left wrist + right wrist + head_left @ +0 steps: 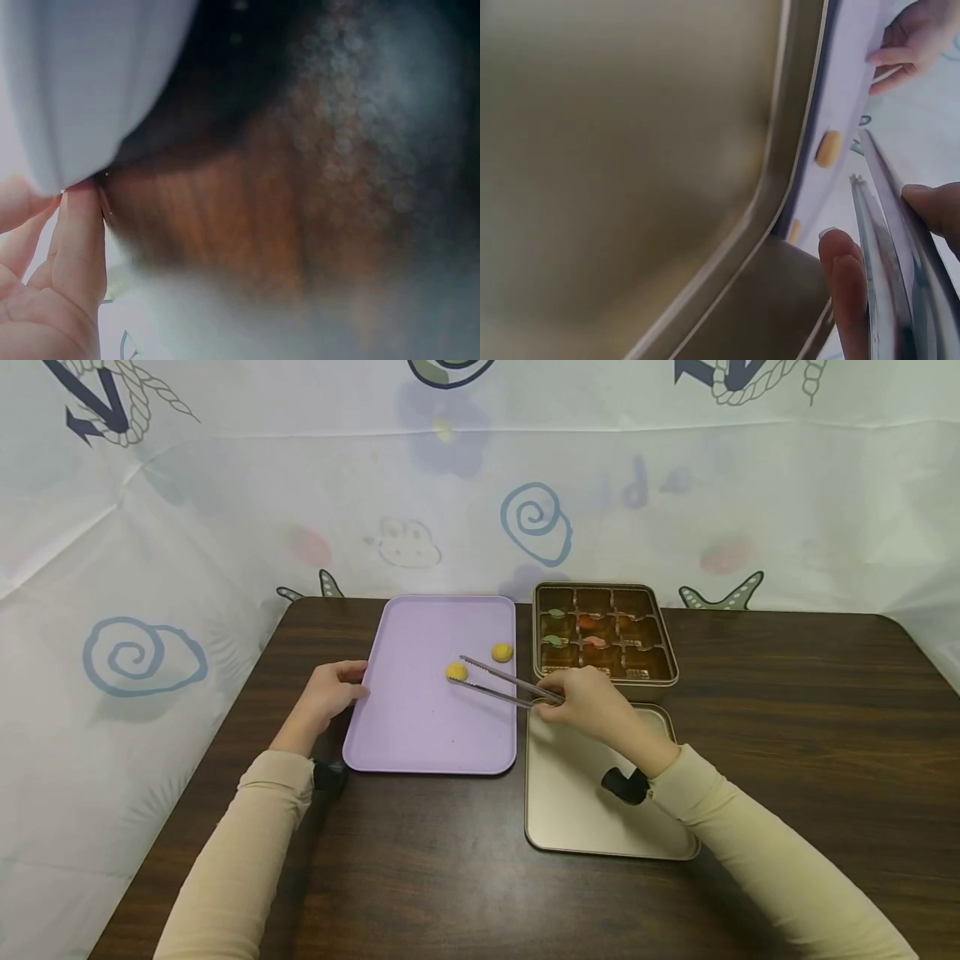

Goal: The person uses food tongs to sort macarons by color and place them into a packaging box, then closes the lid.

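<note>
My right hand [588, 706] holds a pair of metal tongs [498, 675] over the lilac tray [427, 735]. Thumb and fingers lie along the two arms of the tongs in the right wrist view. Their tips are spread on either side of a small yellow ball [456, 672]. A second yellow ball [502, 652] sits near the tray's right edge. On the tray's left side, my left hand [330, 693] pinches the rim [56, 176] between thumb and fingers.
A gold tin [670, 668] with a divided insert stands at the back; green, orange and pink pieces lie in some left and middle compartments. In front of it lies a shallow gold lid [577, 810], partly under my right forearm. Everything rests on a dark wooden table [435, 860].
</note>
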Motion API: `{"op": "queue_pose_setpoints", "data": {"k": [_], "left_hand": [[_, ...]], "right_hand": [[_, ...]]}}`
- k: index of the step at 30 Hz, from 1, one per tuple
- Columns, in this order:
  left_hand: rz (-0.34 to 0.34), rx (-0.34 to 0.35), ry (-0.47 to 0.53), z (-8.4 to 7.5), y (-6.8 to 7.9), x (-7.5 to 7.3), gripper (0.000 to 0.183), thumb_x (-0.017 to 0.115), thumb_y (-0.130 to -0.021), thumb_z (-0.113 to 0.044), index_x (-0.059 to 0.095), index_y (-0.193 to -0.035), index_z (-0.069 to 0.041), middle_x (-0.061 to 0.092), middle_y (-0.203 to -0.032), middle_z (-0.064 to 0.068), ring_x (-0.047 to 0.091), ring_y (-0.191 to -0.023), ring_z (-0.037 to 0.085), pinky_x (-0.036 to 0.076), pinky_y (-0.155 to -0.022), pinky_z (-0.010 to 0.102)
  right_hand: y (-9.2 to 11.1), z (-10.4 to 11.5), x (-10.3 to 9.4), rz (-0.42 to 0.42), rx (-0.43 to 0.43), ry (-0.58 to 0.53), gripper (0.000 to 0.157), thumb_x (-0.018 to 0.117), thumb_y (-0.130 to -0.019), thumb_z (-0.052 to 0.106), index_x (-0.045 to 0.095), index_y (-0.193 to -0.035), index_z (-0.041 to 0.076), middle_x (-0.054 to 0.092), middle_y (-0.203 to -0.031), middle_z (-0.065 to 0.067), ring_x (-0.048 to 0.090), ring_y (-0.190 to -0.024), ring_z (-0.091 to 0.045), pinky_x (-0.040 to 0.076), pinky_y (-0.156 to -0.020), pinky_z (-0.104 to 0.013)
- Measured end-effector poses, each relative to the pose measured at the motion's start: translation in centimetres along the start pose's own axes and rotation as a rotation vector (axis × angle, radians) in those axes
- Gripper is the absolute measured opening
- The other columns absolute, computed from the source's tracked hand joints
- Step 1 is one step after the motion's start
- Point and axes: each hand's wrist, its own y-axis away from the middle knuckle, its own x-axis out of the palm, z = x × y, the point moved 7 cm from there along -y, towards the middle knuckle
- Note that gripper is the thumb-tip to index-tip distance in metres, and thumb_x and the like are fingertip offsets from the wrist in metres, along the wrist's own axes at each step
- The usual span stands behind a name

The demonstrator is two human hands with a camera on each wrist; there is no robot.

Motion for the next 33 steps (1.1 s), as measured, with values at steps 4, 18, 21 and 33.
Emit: {"op": "queue_pose_setpoints", "data": {"k": [4, 18, 21, 33], "left_hand": [[0.001, 0.000, -0.002, 0.0, 0.0, 0.0, 0.053, 0.048, -0.093, -0.001, 0.036, -0.145, 0.002, 0.042, -0.144, 0.027, 0.048, -0.127, 0.039, 0.042, -0.108, 0.048], [0.000, 0.000, 0.003, -0.1, -0.1, 0.0, 0.053, 0.049, -0.093, 0.000, 0.036, -0.144, 0.003, 0.042, -0.144, 0.027, 0.047, -0.128, 0.039, 0.042, -0.108, 0.048], [0.000, -0.002, -0.001, -0.1, 0.0, 0.0, 0.053, 0.049, -0.093, -0.001, 0.036, -0.144, 0.003, 0.042, -0.144, 0.027, 0.047, -0.127, 0.039, 0.042, -0.108, 0.048], [-0.003, -0.006, -0.007, 0.0, -0.1, 0.0, 0.053, 0.048, -0.093, -0.001, 0.037, -0.144, 0.002, 0.042, -0.145, 0.026, 0.049, -0.127, 0.039, 0.042, -0.108, 0.048]], "right_hand": [[-0.2, -0.1, 0.5, 0.003, 0.007, 0.008, 0.029, 0.068, -0.081, 0.020, 0.072, -0.103, 0.001, 0.065, -0.068, -0.004, 0.042, -0.053, -0.009, 0.031, -0.050, -0.019], [-0.7, -0.1, 1.5, 0.042, 0.040, -0.008, 0.031, 0.067, -0.084, 0.019, 0.070, -0.107, -0.001, 0.072, -0.081, -0.010, 0.037, -0.050, -0.007, 0.029, -0.047, -0.018], [-0.8, -0.1, 1.6, 0.046, 0.046, -0.008, 0.031, 0.068, -0.085, 0.019, 0.070, -0.107, -0.001, 0.072, -0.082, -0.011, 0.037, -0.049, -0.007, 0.029, -0.047, -0.018], [-1.2, 0.0, 1.7, 0.055, 0.074, -0.007, 0.030, 0.067, -0.084, 0.019, 0.070, -0.106, -0.001, 0.070, -0.077, -0.008, 0.040, -0.052, -0.007, 0.029, -0.048, -0.018]]}}
